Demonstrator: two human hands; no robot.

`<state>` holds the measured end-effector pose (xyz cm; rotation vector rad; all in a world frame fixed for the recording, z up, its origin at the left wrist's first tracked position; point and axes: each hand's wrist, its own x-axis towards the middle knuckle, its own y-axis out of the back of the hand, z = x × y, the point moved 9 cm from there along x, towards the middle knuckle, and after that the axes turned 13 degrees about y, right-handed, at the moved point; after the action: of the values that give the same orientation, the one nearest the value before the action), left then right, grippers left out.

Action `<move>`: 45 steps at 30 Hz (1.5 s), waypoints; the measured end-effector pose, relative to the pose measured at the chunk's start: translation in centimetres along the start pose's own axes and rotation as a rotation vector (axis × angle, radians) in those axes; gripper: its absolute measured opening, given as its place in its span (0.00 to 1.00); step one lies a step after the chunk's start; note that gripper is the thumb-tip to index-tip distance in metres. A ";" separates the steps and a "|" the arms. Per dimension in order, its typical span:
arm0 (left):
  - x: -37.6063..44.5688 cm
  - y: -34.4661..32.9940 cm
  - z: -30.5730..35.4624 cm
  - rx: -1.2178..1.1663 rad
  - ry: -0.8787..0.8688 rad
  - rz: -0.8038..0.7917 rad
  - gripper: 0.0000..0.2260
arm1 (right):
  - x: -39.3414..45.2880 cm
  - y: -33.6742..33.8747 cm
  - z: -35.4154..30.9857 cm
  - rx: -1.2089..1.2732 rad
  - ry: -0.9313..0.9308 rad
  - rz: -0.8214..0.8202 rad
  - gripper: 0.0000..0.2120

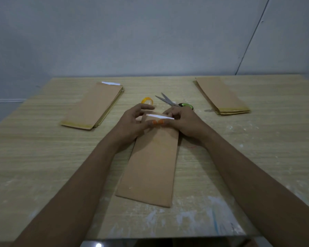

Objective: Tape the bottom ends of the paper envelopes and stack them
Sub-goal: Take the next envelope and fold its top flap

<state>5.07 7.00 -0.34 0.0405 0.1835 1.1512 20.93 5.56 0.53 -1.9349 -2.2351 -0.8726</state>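
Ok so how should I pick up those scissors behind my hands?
Take the metal scissors by the green-and-black handle loops, coming from the right side. The blades lie flat and open, points aimed away to the left, so the handle end is the safe, nearer part. The right hand is closest.

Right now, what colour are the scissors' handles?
Green with black, on the scissors; head view shows them.

A brown paper envelope [150, 164] lies lengthwise at the centre of the desk [43, 157]. At its 12 o'clock end, the left hand [132, 122] and right hand [184, 122] pinch a white strip [160, 116]. Tape roll [147, 101] and scissors [169, 101] lie just beyond. Envelope stacks sit at 10 o'clock [95, 106] and 2 o'clock [221, 97].
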 end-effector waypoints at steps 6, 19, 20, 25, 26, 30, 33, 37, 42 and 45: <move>0.4 -0.1 -1.0 0.045 0.117 -0.070 0.08 | 0.1 -1.1 0.3 -0.033 -0.007 -0.110 0.08; 0.1 -0.5 -0.8 0.054 0.093 -0.124 0.06 | -0.3 -1.8 0.2 -0.088 -0.110 -0.244 0.08; 0.0 -0.5 -0.7 0.063 0.091 -0.132 0.06 | -0.3 -1.8 0.4 -0.062 -0.123 -0.233 0.06; -0.2 -0.5 -0.5 0.116 0.097 -0.178 0.18 | -0.7 -1.7 -0.2 0.072 -0.143 -0.183 0.05; -0.2 -0.4 -0.5 0.118 0.096 -0.178 0.19 | -0.7 -1.7 -0.2 0.078 -0.158 -0.188 0.05; -0.1 -0.1 -0.6 0.129 0.086 -0.173 0.15 | -0.8 -2.3 -0.5 0.059 -0.192 -0.277 0.06; -0.4 -0.4 -0.5 0.111 0.096 -0.187 0.08 | -0.9 -2.2 -0.4 0.080 -0.183 -0.265 0.06; -0.5 -0.1 0.0 0.121 0.064 -0.095 0.13 | -0.9 -2.4 0.0 0.094 -0.177 -0.262 0.11; -0.3 0.0 -0.7 -0.098 0.141 -0.067 0.22 | -0.8 -2.3 -0.2 0.000 -0.164 -0.272 0.11; 0.0 0.4 -0.9 -0.135 0.151 -0.036 0.26 | -1.0 -2.2 -0.3 0.090 -0.191 -0.249 0.13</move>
<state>4.57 7.08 -1.21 -0.1692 0.2385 1.1290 18.98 4.41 -0.48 -1.7964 -2.6182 -0.6184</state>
